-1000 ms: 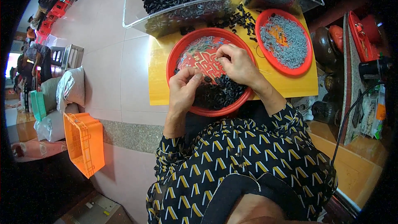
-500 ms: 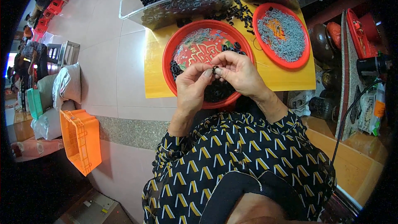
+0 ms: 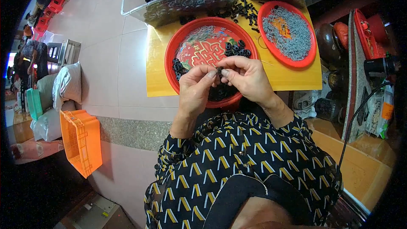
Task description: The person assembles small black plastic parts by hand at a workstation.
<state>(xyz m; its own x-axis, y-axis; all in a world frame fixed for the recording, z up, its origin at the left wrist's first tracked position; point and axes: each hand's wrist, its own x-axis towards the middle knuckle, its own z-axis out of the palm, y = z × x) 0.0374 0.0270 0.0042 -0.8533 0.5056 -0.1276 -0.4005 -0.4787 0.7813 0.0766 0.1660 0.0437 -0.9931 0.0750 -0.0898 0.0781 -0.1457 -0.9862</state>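
Both my hands meet over a round red tray [image 3: 171, 44] with a patterned bottom. Thumb and fingertips of my left hand [image 3: 196, 91] pinch one side of a small black plastic part [image 3: 219, 71]. My right hand [image 3: 250, 80] pinches its other side; the fingers hide most of its shape. Inside the tray, a thin heap of silvery screws [image 3: 202, 33] lies at the far side. Black oval plastic pieces [image 3: 237, 50] are grouped at the right, with more black pieces [image 3: 177, 68] at the left and beneath my hands.
A second red tray [image 3: 313, 53] heaped with grey screws stands to the right on the yellow sheet [image 3: 159, 59]. Behind are clear bins [image 3: 186, 6] of black parts, with loose black pieces [image 3: 246, 10] between. An orange crate [image 3: 82, 144] sits on the floor at left.
My right hand has come slightly down and its fingers have closed in, uncovering more black pieces at the tray's right. Both hands keep pinching the small part.
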